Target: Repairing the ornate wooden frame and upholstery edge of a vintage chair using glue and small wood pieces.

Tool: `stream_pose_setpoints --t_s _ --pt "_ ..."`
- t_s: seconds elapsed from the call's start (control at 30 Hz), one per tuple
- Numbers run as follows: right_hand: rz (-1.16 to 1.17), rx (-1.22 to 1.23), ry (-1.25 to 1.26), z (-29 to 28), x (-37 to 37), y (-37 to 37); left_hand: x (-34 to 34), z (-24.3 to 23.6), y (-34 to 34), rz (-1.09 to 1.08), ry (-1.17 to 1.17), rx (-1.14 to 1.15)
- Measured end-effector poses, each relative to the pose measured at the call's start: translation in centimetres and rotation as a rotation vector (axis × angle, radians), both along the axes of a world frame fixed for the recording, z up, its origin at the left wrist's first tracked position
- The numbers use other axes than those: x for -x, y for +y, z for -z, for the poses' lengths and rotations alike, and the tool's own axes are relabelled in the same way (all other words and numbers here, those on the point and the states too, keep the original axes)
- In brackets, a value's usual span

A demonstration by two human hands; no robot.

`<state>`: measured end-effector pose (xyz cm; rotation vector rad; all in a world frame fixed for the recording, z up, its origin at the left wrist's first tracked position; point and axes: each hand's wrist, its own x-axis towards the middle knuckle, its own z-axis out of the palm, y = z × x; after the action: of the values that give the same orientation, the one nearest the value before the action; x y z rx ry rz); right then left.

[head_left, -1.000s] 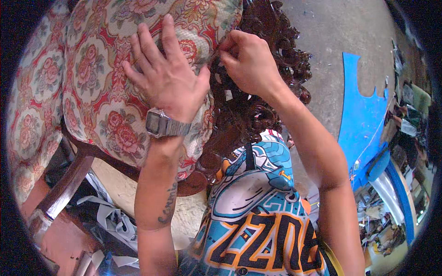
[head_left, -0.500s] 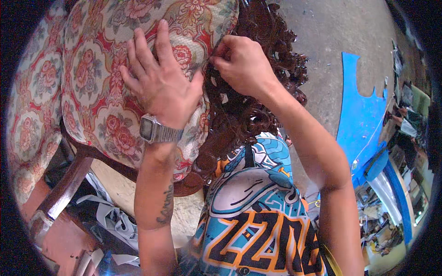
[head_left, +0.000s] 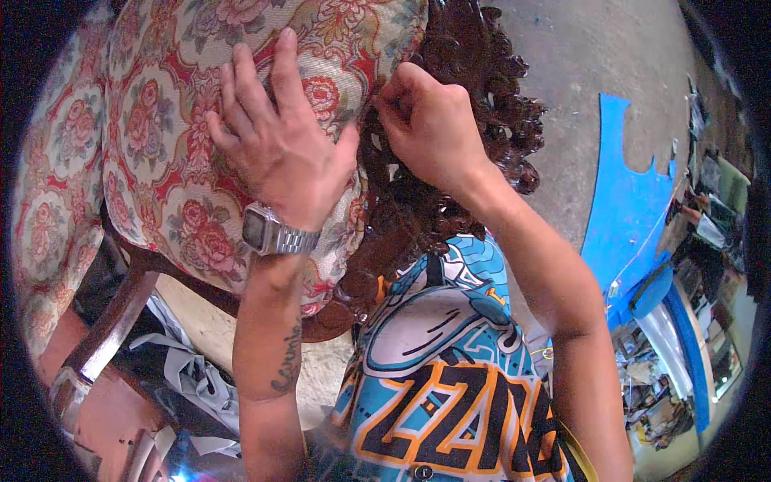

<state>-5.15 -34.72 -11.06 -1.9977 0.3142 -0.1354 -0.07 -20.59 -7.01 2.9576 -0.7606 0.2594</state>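
Note:
My left hand (head_left: 289,161) lies spread and flat on floral upholstery (head_left: 144,120) in red, cream and green. Its fingers point away from me and its thumb lies near the padding's right edge. My right hand (head_left: 438,132) is closed in a pinch at that same edge, where the fabric meets a dark, glossy carved wooden frame (head_left: 474,48). Whatever lies between its fingertips is too small or hidden to make out. The frame's pierced scrollwork runs along the right side of the padding, partly covered by my right hand.
More matching floral upholstery (head_left: 56,217) stands at the far left. A wooden leg (head_left: 112,321) slants below it, near grey scraps (head_left: 197,377). On the concrete floor (head_left: 554,48) at right lies a cut blue sheet (head_left: 626,193), with clutter (head_left: 658,394) beyond.
My right hand has shifted slightly right and toward me, still pinched at the fabric's edge. The left hand stays flat in nearly the same place. The view has shifted a little.

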Motion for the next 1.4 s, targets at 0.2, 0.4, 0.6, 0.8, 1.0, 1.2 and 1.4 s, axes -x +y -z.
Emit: stream_pose_setpoints --t_s 0.2,0.4,0.6,0.8,1.0,1.2,1.4 --pt "-0.104 0.038 0.158 -0.3 -1.3 -0.8 0.1 0.0 0.1 -0.003 0.01 0.037" --pt "-0.091 -0.032 0.303 -0.9 -1.5 -1.2 0.0 -0.1 0.1 0.005 0.042 0.019" --pt "-0.122 -0.024 0.314 -0.8 -1.8 -1.4 0.0 -0.2 0.2 0.031 0.055 0.051" --pt "-0.213 -0.078 0.418 -1.1 -2.0 -1.9 -0.1 -0.4 0.4 0.032 0.083 0.069" --pt "-0.098 -0.111 0.285 -1.5 -1.0 -1.7 -0.1 -0.4 0.7 0.037 0.079 0.07" --pt "-0.29 0.062 0.194 -0.5 -2.0 -2.1 -0.1 -0.2 0.7 0.036 0.058 0.067" --pt "-0.095 -0.036 0.051 -0.3 0.4 -1.2 -0.2 0.0 0.7 0.059 0.006 0.068"
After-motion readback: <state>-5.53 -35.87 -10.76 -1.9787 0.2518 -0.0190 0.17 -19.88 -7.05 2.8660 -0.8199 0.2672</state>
